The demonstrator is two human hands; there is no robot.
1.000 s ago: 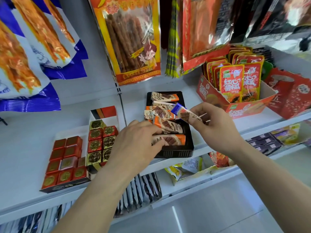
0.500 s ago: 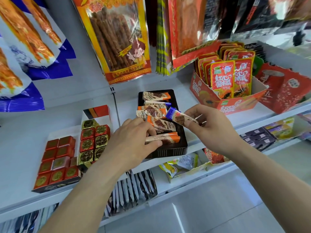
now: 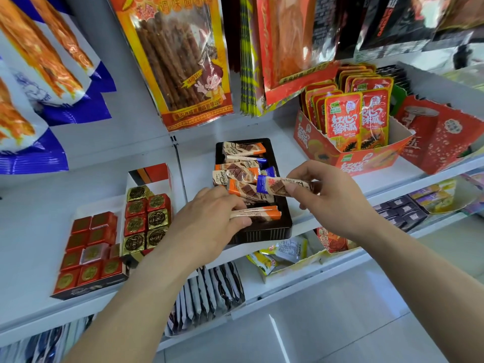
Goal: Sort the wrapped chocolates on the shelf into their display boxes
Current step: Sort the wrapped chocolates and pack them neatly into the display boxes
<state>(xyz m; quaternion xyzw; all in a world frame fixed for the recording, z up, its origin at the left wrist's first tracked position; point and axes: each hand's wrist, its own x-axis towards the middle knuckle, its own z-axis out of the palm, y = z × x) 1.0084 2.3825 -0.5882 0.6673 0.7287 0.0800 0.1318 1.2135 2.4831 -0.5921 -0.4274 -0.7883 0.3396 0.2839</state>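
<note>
Orange bar (image 3: 258, 214) tipped edge-up, L grip (image 3: 207, 226) pinches it | R grip (image 3: 330, 200) pinches blue bar (image 3: 271, 185)

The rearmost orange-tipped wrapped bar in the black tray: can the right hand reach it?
Reaching, likely yes: nothing covers the orange-tipped bar. Grasping, hardly: the right hand pinches a blue-tipped wrapped bar.

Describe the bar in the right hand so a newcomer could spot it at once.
Find the central black tray. Over its right edge the right hand pinches one bar. Its end is blue and a date shows on it; the tray's bars mostly end orange.
</note>
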